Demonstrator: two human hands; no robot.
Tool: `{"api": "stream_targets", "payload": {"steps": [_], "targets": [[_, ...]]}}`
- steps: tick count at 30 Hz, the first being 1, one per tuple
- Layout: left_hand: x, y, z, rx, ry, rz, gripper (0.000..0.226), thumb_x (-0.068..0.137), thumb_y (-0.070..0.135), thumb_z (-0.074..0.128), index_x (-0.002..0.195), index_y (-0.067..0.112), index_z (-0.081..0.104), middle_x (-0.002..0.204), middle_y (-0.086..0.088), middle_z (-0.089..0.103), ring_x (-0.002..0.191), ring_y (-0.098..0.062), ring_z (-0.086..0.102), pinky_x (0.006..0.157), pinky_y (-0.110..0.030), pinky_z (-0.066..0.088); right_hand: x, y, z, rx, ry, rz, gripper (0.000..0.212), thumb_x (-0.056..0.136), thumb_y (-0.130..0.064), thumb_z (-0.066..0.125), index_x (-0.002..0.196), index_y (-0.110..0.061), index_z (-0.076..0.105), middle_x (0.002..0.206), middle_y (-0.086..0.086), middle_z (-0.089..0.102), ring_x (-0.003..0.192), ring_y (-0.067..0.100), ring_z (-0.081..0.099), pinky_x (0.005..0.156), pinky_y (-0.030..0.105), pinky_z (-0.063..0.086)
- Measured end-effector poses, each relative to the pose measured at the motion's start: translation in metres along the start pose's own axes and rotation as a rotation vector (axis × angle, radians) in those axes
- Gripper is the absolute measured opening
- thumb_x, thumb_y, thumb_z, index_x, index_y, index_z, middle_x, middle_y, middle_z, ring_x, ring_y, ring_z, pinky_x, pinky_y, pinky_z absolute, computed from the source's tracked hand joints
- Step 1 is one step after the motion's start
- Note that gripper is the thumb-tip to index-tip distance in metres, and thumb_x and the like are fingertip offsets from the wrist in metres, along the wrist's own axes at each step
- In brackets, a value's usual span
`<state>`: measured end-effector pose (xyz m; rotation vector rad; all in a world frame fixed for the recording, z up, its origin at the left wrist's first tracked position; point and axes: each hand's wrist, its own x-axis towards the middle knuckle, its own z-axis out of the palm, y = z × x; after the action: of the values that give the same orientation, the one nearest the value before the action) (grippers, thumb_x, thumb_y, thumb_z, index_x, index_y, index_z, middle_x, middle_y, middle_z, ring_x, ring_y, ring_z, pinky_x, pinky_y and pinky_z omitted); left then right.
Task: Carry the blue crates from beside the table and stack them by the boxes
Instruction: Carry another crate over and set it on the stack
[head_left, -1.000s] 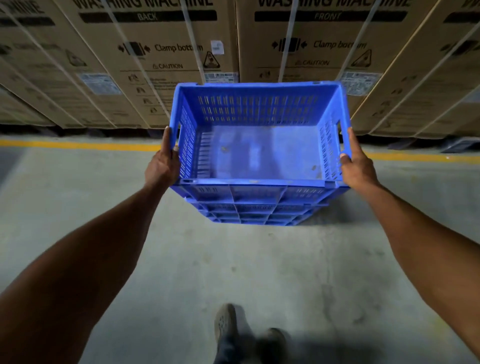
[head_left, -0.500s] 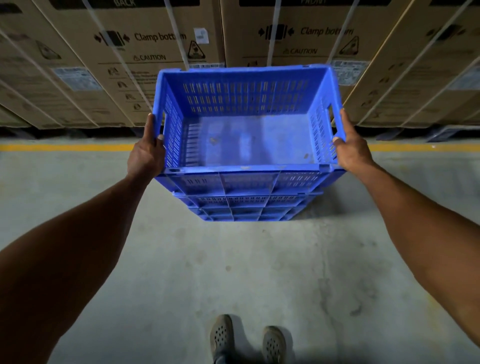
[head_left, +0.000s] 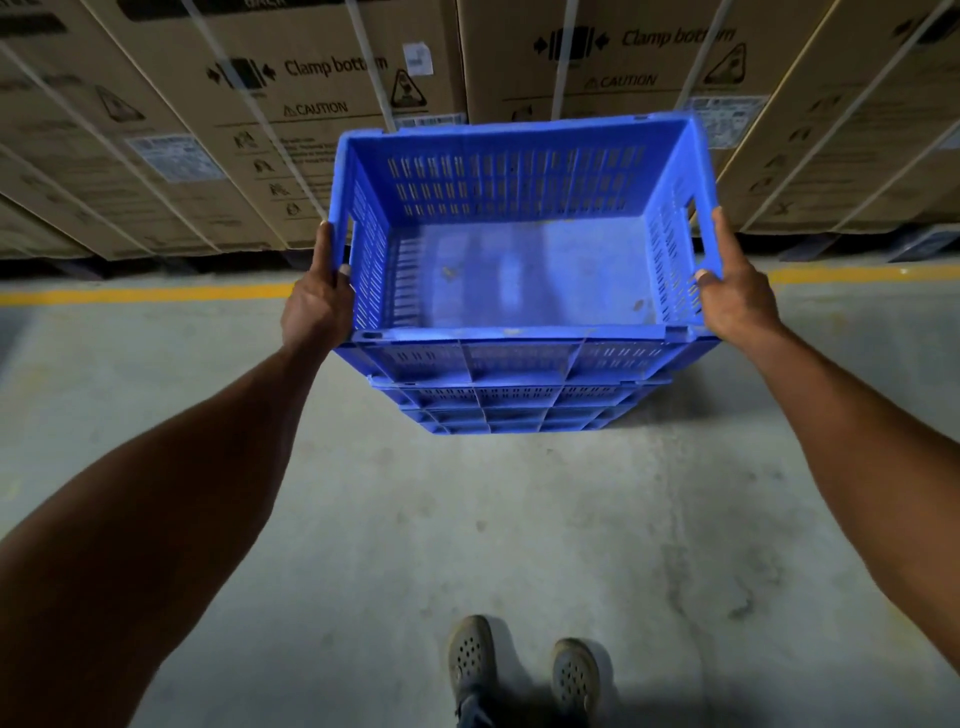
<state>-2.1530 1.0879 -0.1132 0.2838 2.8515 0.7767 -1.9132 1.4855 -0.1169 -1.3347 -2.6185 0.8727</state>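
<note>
I hold an empty blue slotted crate (head_left: 519, 270) in front of me at arm's length. My left hand (head_left: 317, 306) grips its left handle rim, and my right hand (head_left: 732, 296) grips the right handle rim. Directly beneath it stands a stack of blue crates (head_left: 514, 408) on the concrete floor; the held crate's near wall sits over the stack's top rim, and I cannot tell whether they touch. Tall cardboard boxes (head_left: 291, 130) printed "Clamp bottom" stand just behind the stack.
A yellow floor line (head_left: 140, 293) runs left to right in front of the boxes. Bare concrete floor (head_left: 467, 545) stretches between the stack and my two shoes (head_left: 524, 670) at the bottom edge.
I have stepped closer to the boxes and stopped with both feet side by side. The held crate has come over the stack and sits closer to its top.
</note>
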Motion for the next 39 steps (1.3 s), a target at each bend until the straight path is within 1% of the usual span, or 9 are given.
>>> {"api": "stream_targets", "payload": {"steps": [2, 6, 9, 13, 19, 25, 30, 35, 39], "targets": [[0.003, 0.002, -0.002, 0.004, -0.006, 0.005, 0.06, 0.095, 0.053, 0.029, 0.147, 0.059, 0.002, 0.114, -0.022, 0.065, 0.09, -0.04, 0.065, 0.078, -0.055, 0.055, -0.005, 0.003, 0.002, -0.011, 0.009, 0.014, 0.073, 0.097, -0.023, 0.044, 0.148, -0.059, 0.008, 0.111, 0.029, 0.062, 0.098, 0.045, 0.06, 0.083, 0.042, 0.046], [-0.011, 0.004, 0.008, 0.012, 0.048, -0.012, 0.059, 0.1, 0.043, 0.031, 0.153, 0.049, 0.006, 0.12, -0.024, 0.063, 0.1, -0.043, 0.062, 0.08, -0.047, 0.05, 0.012, -0.002, -0.007, 0.013, -0.023, -0.002, 0.072, 0.097, -0.023, 0.044, 0.146, -0.063, 0.008, 0.115, 0.023, 0.062, 0.09, 0.039, 0.061, 0.081, 0.041, 0.05], [-0.009, 0.0, 0.006, -0.006, 0.026, -0.007, 0.059, 0.099, 0.044, 0.031, 0.152, 0.051, 0.005, 0.128, -0.022, 0.061, 0.105, -0.042, 0.061, 0.085, -0.048, 0.05, 0.008, -0.002, -0.006, 0.009, -0.012, 0.004, 0.073, 0.098, -0.023, 0.043, 0.146, -0.064, 0.007, 0.111, 0.022, 0.062, 0.089, 0.038, 0.06, 0.082, 0.041, 0.049], [0.005, 0.004, -0.001, 0.009, -0.02, -0.006, 0.059, 0.1, 0.048, 0.032, 0.15, 0.055, 0.003, 0.123, -0.021, 0.061, 0.091, -0.033, 0.062, 0.074, -0.046, 0.052, -0.009, 0.003, 0.004, 0.0, 0.016, 0.022, 0.074, 0.096, -0.023, 0.043, 0.145, -0.064, 0.005, 0.107, 0.025, 0.064, 0.095, 0.043, 0.061, 0.086, 0.044, 0.049], [-0.011, -0.002, 0.009, 0.001, 0.046, 0.016, 0.059, 0.102, 0.039, 0.034, 0.155, 0.042, 0.008, 0.124, -0.026, 0.062, 0.104, -0.046, 0.061, 0.079, -0.043, 0.045, 0.013, -0.002, -0.007, -0.012, -0.026, -0.006, 0.074, 0.098, -0.021, 0.043, 0.147, -0.062, 0.007, 0.103, 0.023, 0.062, 0.077, 0.036, 0.056, 0.072, 0.04, 0.046], [-0.001, 0.001, 0.003, 0.016, 0.002, 0.002, 0.059, 0.101, 0.045, 0.032, 0.152, 0.05, 0.004, 0.125, -0.025, 0.061, 0.103, -0.044, 0.062, 0.081, -0.048, 0.05, 0.004, 0.002, -0.002, -0.014, -0.014, 0.024, 0.074, 0.098, -0.023, 0.042, 0.144, -0.066, 0.004, 0.087, 0.02, 0.059, 0.074, 0.037, 0.057, 0.07, 0.04, 0.047], [0.0, 0.001, 0.005, 0.016, -0.008, 0.009, 0.059, 0.101, 0.044, 0.031, 0.152, 0.052, 0.002, 0.126, -0.025, 0.061, 0.101, -0.043, 0.063, 0.078, -0.046, 0.05, 0.004, 0.0, -0.006, -0.009, -0.021, 0.014, 0.074, 0.099, -0.022, 0.042, 0.143, -0.067, 0.003, 0.088, 0.019, 0.059, 0.069, 0.034, 0.054, 0.069, 0.041, 0.047], [-0.001, -0.002, 0.002, -0.006, 0.005, 0.016, 0.06, 0.1, 0.04, 0.034, 0.151, 0.053, 0.005, 0.131, -0.021, 0.06, 0.11, -0.044, 0.06, 0.084, -0.045, 0.048, 0.001, 0.003, -0.003, -0.015, -0.023, 0.016, 0.075, 0.099, -0.022, 0.042, 0.143, -0.067, 0.001, 0.089, 0.019, 0.059, 0.069, 0.033, 0.053, 0.066, 0.039, 0.045], [0.002, 0.002, 0.005, 0.006, -0.008, 0.046, 0.059, 0.101, 0.042, 0.032, 0.153, 0.049, 0.004, 0.124, -0.024, 0.062, 0.101, -0.044, 0.063, 0.079, -0.045, 0.049, 0.007, 0.002, -0.006, -0.008, -0.021, 0.025, 0.075, 0.098, -0.023, 0.042, 0.142, -0.069, 0.001, 0.093, 0.019, 0.061, 0.07, 0.035, 0.056, 0.068, 0.041, 0.049]]}}
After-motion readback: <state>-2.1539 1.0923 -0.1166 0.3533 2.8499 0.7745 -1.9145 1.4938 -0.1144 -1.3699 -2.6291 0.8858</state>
